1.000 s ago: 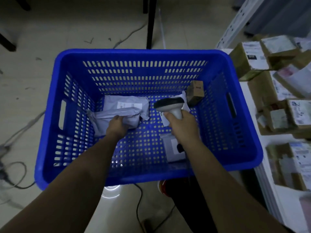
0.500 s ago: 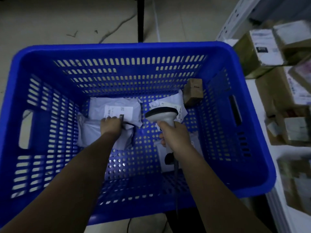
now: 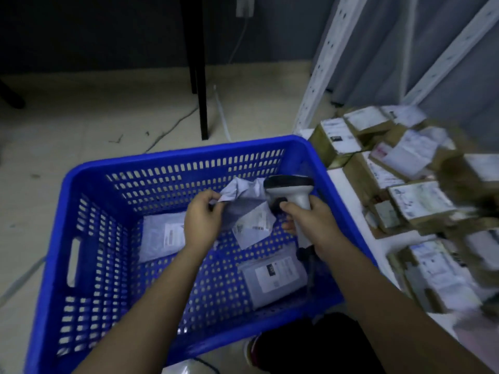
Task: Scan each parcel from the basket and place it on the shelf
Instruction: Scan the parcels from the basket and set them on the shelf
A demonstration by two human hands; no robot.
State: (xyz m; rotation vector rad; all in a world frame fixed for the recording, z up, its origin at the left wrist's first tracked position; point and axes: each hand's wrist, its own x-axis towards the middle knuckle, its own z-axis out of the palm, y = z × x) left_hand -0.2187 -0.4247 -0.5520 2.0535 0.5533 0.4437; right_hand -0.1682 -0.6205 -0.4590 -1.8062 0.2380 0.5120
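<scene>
1. The left hand (image 3: 204, 220) pinches a grey mailer bag (image 3: 247, 211) by its crumpled upper corner, lifted over the blue basket (image 3: 89, 171).
2. The right hand (image 3: 310, 225) is wrapped round the scanner (image 3: 290, 190) handle.
3. The bag hangs between the two hands, just left of the scanner head, long axis slanting down-right, label (image 3: 252, 225) at its low end.
4. The scanner seems to need tipping down-left onto that label; the shelf (image 3: 351, 190) lies right.
5. Two more mailers (image 3: 162, 236) lie in the basket.

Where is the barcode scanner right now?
In the head view, the scanner is gripped in the right hand over the blue basket's right side, beside the grey parcel the left hand holds.
</scene>
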